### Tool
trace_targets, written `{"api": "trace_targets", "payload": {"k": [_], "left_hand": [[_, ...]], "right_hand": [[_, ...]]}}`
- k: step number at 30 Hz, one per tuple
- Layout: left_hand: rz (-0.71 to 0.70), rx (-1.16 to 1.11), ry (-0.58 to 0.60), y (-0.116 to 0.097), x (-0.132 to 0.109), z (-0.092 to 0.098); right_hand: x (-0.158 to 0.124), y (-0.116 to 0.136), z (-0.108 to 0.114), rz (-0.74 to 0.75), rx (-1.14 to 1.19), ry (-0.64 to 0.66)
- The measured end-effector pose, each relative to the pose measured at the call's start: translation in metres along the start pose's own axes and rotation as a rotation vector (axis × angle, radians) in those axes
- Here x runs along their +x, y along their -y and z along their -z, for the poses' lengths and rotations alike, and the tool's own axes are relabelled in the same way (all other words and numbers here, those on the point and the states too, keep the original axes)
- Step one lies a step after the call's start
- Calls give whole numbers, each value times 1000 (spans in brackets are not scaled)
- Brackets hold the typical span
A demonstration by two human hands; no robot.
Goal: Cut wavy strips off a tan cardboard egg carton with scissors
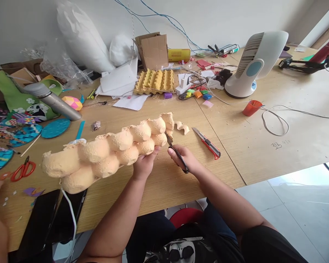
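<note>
Gripping the carton (104,148) near its right end, the left hand (144,166) has its thumb on the near side; its other fingers are mostly hidden behind the cups. The carton is held up over the table (159,193), cup bottoms facing the wearer, two rows running off to the left. In the right hand (186,157), fingers are wrapped around the handles of the black scissors (176,152), with the blades at the carton's right end — whether they are parted or closed, I cannot tell.

One small scrap (182,128) lies loose just beyond that end, apparently trimmed off already. The end piece (168,126) looks attached at least in part, so this cut seems unfinished. Everything left of the blades remains in one length, its edges ragged — by the look of it, the cutting has only reached the right end. Right of the scrap lies a knife (207,143), untouched; the yellow tray (155,81) sits farther back.
</note>
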State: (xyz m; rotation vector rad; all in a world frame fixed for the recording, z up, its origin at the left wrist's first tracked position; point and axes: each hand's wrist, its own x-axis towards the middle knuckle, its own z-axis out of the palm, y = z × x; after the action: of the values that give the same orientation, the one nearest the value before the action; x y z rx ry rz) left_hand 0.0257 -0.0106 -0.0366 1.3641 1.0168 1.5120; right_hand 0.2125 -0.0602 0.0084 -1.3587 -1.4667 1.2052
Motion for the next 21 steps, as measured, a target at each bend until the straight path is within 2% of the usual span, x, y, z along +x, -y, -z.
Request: {"api": "trace_targets", "payload": {"k": [6, 12, 21], "left_hand": [[22, -31, -47, -5, 6, -8], [52, -34, -69, -4, 3, -10], [15, -55, -25, 1, 4, -8]], "right_hand": [[1, 0, -2, -13, 30, -20], [1, -5, -6, -16, 46, -66], [3, -9, -7, -18, 47, -87]]}}
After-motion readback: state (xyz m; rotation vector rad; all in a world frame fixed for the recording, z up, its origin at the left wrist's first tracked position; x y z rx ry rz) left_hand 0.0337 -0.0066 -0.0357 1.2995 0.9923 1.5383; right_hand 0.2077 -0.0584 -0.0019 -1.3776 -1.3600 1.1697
